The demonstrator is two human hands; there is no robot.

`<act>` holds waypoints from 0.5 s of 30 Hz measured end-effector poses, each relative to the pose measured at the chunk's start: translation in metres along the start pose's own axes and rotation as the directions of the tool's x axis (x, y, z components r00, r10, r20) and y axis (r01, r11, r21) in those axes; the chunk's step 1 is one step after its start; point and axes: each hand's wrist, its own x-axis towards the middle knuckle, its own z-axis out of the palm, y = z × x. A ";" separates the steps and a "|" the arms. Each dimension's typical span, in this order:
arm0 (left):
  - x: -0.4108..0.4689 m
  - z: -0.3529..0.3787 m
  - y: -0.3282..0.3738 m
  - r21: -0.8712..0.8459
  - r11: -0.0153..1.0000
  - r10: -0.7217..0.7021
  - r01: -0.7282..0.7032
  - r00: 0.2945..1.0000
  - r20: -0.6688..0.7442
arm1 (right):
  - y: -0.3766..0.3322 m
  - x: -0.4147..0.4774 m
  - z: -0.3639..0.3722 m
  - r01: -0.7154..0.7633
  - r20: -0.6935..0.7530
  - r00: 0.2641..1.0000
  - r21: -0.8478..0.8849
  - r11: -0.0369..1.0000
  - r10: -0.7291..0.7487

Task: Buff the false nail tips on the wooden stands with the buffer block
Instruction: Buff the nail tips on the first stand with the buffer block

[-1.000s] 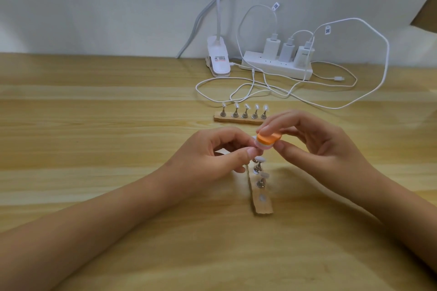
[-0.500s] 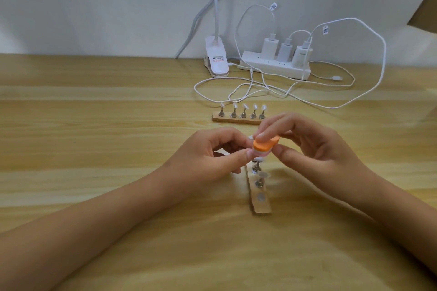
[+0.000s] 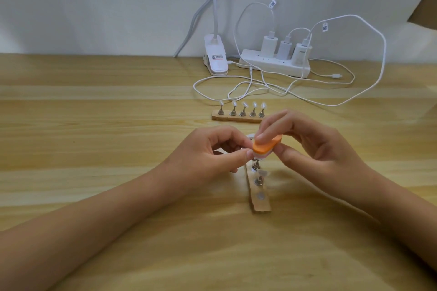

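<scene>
Over the near wooden stand (image 3: 260, 199), the buffer block (image 3: 266, 147) sits on top of a peg (image 3: 256, 163).
Right hand (image 3: 314, 149) pinches the orange block between thumb and forefinger; left hand (image 3: 212, 151) pinches the peg just beneath it. The far stand (image 3: 236, 119), which carries five nail tips (image 3: 244, 104), lies beyond on the table (image 3: 94, 125).

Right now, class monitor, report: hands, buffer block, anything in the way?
Right hand pinches orange buffer block atop near stand. Left hand pinches nail peg beneath. Far stand untouched; nothing blocking.
</scene>
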 end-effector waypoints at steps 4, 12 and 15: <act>0.000 0.000 0.000 0.003 1.000 0.003 -0.003 1.000 -0.016 | 0.002 0.000 0.001 -0.067 -0.049 0.996 0.026 0.997 0.068; -0.001 0.000 0.002 0.013 1.000 0.000 0.000 1.000 -0.009 | 0.001 0.001 0.003 -0.073 -0.069 0.995 0.034 0.997 0.075; -0.001 0.000 0.003 0.016 1.000 0.005 -0.005 1.000 -0.007 | -0.003 -0.001 0.008 0.002 -0.023 1.000 0.002 1.000 -0.002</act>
